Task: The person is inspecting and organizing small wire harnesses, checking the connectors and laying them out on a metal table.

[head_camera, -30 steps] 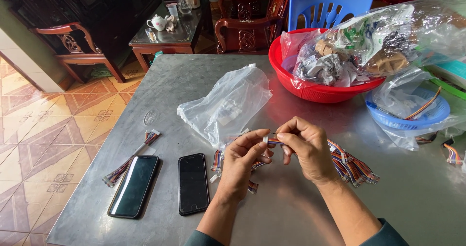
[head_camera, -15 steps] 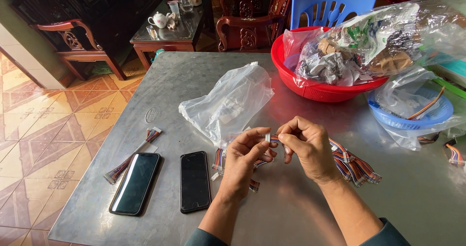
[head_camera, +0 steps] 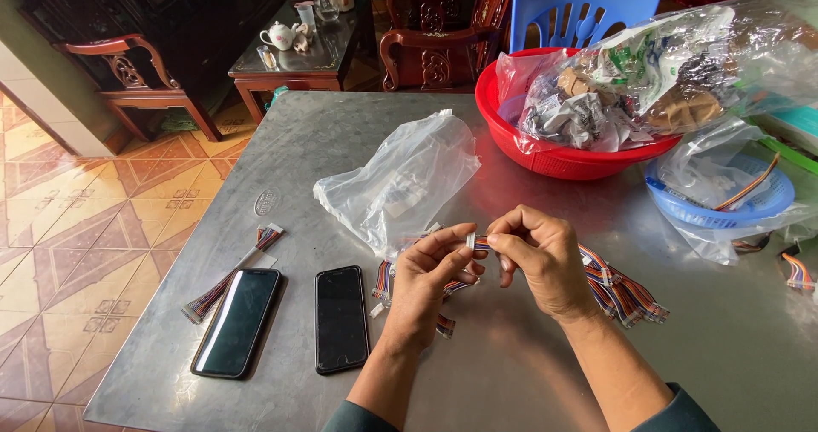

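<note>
My left hand (head_camera: 426, 283) and my right hand (head_camera: 538, 257) meet above the grey metal table (head_camera: 511, 372). Between their fingertips they pinch a small white connector (head_camera: 471, 241) on a multicoloured ribbon cable. More of these coloured cables (head_camera: 626, 291) lie fanned out under and to the right of my right hand. A few others (head_camera: 385, 280) rest beside my left hand. A crumpled clear plastic bag (head_camera: 400, 181) lies just beyond my hands.
Two dark phones (head_camera: 239, 321) (head_camera: 341, 317) lie at the left, with one cable (head_camera: 226, 274) beside them. A red basin (head_camera: 545, 155) full of bagged scraps and a blue basket (head_camera: 750, 210) stand at the right. Wooden chairs, a blue plastic chair and a low tea table are behind.
My hands stay together on the connector, with only small finger movements. The view has shifted slightly.
</note>
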